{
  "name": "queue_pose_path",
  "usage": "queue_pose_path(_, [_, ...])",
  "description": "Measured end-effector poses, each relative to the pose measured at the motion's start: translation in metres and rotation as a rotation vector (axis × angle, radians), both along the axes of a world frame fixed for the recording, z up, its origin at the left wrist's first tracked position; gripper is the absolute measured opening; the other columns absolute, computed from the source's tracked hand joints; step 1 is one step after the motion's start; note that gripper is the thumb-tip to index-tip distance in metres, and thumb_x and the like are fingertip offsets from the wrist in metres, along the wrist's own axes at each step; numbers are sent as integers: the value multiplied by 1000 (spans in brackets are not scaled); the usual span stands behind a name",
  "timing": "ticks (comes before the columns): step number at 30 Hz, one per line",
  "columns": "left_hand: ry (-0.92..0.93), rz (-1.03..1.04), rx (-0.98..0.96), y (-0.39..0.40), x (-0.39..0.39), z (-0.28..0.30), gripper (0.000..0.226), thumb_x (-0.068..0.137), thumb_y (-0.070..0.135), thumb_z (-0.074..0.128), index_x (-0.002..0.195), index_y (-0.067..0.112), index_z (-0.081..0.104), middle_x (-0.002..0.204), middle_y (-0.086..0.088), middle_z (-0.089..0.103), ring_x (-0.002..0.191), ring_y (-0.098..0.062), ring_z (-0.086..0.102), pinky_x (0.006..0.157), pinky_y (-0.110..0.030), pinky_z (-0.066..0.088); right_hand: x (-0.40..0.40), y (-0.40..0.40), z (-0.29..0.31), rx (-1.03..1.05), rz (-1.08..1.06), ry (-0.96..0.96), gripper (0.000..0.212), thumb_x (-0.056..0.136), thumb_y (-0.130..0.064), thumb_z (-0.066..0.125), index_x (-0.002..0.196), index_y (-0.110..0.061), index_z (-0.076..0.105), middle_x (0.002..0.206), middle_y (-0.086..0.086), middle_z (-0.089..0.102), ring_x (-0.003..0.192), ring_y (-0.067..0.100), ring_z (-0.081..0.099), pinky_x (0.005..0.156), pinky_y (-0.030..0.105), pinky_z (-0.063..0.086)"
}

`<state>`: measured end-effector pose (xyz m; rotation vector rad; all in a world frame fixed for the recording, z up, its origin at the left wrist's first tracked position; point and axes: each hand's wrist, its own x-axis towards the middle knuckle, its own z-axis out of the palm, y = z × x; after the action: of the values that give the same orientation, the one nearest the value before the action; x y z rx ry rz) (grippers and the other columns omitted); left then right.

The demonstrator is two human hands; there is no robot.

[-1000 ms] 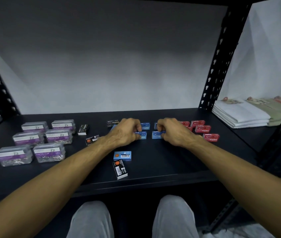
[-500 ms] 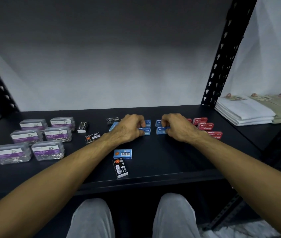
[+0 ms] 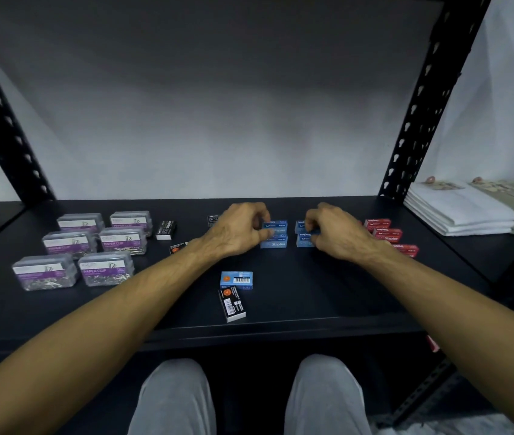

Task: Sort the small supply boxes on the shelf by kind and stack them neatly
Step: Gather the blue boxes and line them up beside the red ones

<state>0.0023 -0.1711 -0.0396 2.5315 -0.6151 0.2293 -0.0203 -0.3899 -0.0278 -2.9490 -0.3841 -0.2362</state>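
Fingers (image 3: pixel 262 218) of both hands now pinch the blue staple boxes (image 3: pixel 274 235) into two-high stacks, up from flat a second ago, so blues look nearly sorted.

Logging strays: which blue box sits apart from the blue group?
The blue box near the shelf's front edge, barcode up, touching a black box. The other blue boxes sit between both hands.

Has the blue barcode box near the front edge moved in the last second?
No. The blue box keeps its spot just behind the black box, equally close to the shelf front edge.
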Motion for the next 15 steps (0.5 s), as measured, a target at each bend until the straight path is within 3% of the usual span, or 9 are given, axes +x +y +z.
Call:
queue_pose_path(7, [7, 158, -30, 35, 6, 7, 11, 92, 29, 64, 92, 18, 67, 81, 9, 63, 77, -8, 60, 66, -21, 43, -9, 26, 8, 24, 119, -64, 8, 87, -13, 63, 92, -19, 60, 96, -3, 50, 89, 18, 53, 72, 27, 41])
queue_pose_path(15, [90, 283, 17, 58, 15, -2, 11, 91, 24, 68, 91, 14, 68, 90, -1, 69, 85, -17, 64, 72, -28, 49, -22, 66, 6, 63, 253, -31, 9, 88, -17, 65, 97, -19, 63, 100, -1, 55, 92, 18, 56, 74, 29, 44])
